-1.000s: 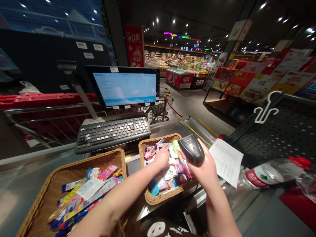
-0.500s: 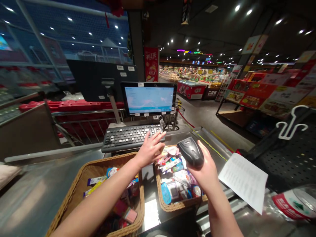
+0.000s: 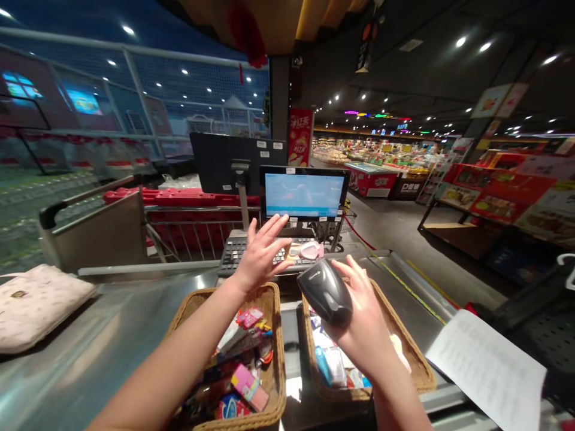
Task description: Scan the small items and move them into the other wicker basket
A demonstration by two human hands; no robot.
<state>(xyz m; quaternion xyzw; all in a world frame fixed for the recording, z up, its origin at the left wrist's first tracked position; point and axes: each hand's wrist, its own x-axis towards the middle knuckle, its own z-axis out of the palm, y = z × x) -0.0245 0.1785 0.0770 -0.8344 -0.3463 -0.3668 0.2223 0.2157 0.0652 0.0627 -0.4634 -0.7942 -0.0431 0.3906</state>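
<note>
My left hand (image 3: 260, 254) pinches a small pink-and-white packaged item (image 3: 308, 250) between thumb and index finger, its other fingers stretched out. The packet shows a pale oval shape; its exact kind is unclear. It is in front of the keyboard (image 3: 233, 250), part of which my hand covers. My right hand (image 3: 359, 305) grips a black barcode scanner (image 3: 326, 292), its head tilted toward the left. Under that hand is a wicker basket (image 3: 420, 365) of small packaged goods. Below my left forearm stands another wicker basket (image 3: 279, 353) with mixed small packets, including a pink-and-yellow one (image 3: 249, 386).
Behind the keyboard stand a lit monitor (image 3: 305, 194) and a dark screen (image 3: 224, 164) seen from behind. A pale pouch (image 3: 42, 308) lies on the metal counter (image 3: 121, 323) at left. A printed sheet (image 3: 487, 365) lies at right. Shelves and a freezer stand beyond.
My left hand has lifted the pink-and-white item up and left, away from the right basket. The scanner has swung left toward it. My view has turned left, bringing the pouch fully in.
</note>
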